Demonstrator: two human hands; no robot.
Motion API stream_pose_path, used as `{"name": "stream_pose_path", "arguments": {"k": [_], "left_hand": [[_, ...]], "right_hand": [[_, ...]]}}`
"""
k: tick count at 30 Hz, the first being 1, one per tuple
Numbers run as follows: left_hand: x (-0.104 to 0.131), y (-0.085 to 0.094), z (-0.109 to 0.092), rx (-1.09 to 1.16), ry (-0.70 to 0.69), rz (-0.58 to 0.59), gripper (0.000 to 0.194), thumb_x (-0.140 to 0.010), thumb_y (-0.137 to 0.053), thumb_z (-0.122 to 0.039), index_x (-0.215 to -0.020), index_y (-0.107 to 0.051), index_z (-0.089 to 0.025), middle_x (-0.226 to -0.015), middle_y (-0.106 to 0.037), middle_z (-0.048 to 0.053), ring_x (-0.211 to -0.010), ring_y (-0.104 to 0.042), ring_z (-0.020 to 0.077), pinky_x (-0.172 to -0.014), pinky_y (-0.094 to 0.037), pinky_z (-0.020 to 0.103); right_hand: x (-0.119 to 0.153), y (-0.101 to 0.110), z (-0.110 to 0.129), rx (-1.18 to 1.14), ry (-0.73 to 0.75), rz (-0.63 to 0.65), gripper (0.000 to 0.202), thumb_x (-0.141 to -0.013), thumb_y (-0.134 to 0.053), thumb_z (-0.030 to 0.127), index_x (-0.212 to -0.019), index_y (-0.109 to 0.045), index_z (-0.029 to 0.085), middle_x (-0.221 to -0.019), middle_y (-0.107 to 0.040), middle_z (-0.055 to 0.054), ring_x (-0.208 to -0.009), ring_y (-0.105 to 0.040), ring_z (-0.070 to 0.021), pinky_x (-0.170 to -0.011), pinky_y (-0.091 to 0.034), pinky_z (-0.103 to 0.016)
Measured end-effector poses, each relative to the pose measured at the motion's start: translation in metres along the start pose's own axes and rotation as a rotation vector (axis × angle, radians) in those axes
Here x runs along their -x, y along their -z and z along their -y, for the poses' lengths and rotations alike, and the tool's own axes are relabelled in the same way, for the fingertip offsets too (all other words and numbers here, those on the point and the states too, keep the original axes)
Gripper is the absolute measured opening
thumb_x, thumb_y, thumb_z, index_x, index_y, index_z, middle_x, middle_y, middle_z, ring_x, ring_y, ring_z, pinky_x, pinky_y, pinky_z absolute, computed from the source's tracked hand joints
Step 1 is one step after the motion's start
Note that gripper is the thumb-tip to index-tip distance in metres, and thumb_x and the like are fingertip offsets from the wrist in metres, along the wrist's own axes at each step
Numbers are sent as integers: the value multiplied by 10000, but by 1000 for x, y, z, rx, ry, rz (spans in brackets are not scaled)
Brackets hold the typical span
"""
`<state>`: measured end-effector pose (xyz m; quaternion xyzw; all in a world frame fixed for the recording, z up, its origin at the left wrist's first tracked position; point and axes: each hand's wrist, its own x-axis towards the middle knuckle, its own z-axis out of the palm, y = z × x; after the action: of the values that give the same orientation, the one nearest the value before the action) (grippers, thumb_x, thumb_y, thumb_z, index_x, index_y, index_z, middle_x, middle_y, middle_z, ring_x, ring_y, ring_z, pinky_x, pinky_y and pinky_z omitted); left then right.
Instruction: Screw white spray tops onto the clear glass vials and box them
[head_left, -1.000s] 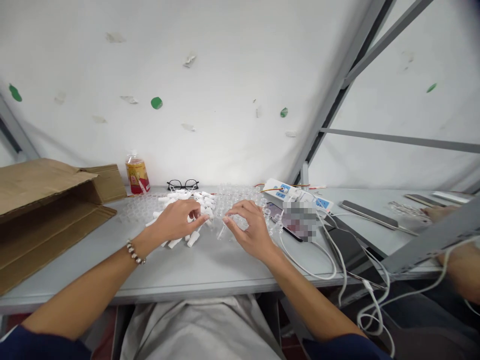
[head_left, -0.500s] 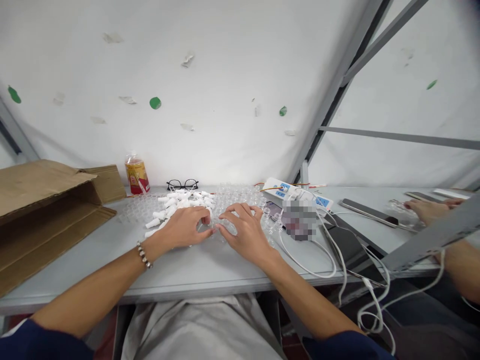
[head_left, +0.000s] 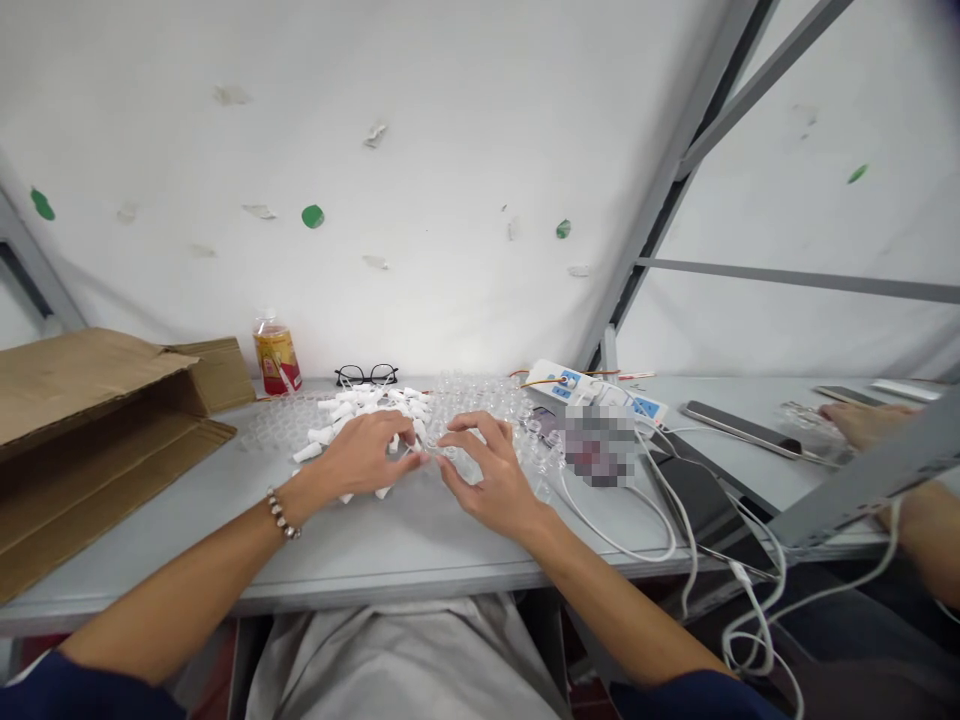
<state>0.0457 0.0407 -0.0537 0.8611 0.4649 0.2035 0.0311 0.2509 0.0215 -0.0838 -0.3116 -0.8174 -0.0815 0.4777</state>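
My left hand (head_left: 369,452) is curled in a pinch over the near side of a pile of small white tapered plastic pieces (head_left: 352,408). Facing it, my right hand (head_left: 491,478) has thumb and forefinger bent close together, the other fingers arched above. The fingertips of both hands almost meet at something small and pale or clear, too tiny to name. Small clear plastic pieces (head_left: 480,395) crowd the table behind my right hand. More clear pieces (head_left: 277,425) stand in a group left of the white pile.
An open cardboard box (head_left: 112,440) lies at left. Along the wall stand a red-and-yellow labelled jar (head_left: 276,358) and black glasses (head_left: 366,375). A power strip (head_left: 592,390), white cables (head_left: 667,550) and a dark phone (head_left: 709,505) occupy the right. Another person's hand (head_left: 862,425) rests beyond the metal post.
My right thumb and forefinger have drawn slightly apart from the left fingertips. The view has tilted up a little. Both hands stay at nearly the same spot.
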Motion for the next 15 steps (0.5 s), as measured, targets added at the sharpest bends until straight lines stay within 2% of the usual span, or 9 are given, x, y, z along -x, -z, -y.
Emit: {"name": "stream_pose_path", "arguments": {"k": [3,6,8,9,12,15], "left_hand": [[-13,28,29,-29,151,-142,388,-902,-416,-540,-1005,-598,-212,-1088,-639,54,-938,-596,221,-777,-460,342],[-32,68,75,-256,315,-306,419,-897,-445,-484,-1166,-542,-178,-1224,-565,108,-1122,-515,284,-952,-401,424],[-42,91,105,-410,438,-353,498,-906,-429,-461,-1276,-458,-130,-1304,-485,161,-1205,-429,342,-995,-352,501],[-45,99,117,-455,446,-346,529,-927,-392,-454,-1327,-403,-109,-1349,-434,178,-1230,-391,353,-998,-340,522],[-49,112,138,-523,542,-275,548,-928,-409,-412,-1296,-388,-8,-1379,-356,238,-1238,-333,390,-975,-334,567],[-48,114,143,-549,586,-333,561,-925,-426,-413,-1278,-371,19,-1383,-316,254,-1245,-299,402,-977,-317,565]], "right_hand": [[0,1,0,-52,-9,-80,98,-860,-555,208,-952,-584,226,-1003,-591,-77,-970,-591,-208,-838,-390,-377],[1,1,0,-86,-20,-105,102,-851,-559,205,-949,-580,226,-1006,-582,-84,-941,-592,-209,-822,-421,-379],[1,0,0,-101,-30,-97,108,-850,-560,210,-955,-578,231,-1012,-577,-86,-940,-591,-211,-811,-437,-380],[1,0,-1,-108,-33,-94,113,-849,-561,209,-958,-578,232,-1015,-574,-85,-940,-590,-211,-808,-442,-380],[1,0,-1,-131,-32,-103,127,-838,-570,197,-960,-580,229,-1014,-568,-83,-929,-587,-205,-803,-448,-377],[1,0,-1,-151,-32,-111,135,-831,-576,183,-959,-579,224,-1010,-562,-83,-926,-584,-201,-802,-449,-375]]}}
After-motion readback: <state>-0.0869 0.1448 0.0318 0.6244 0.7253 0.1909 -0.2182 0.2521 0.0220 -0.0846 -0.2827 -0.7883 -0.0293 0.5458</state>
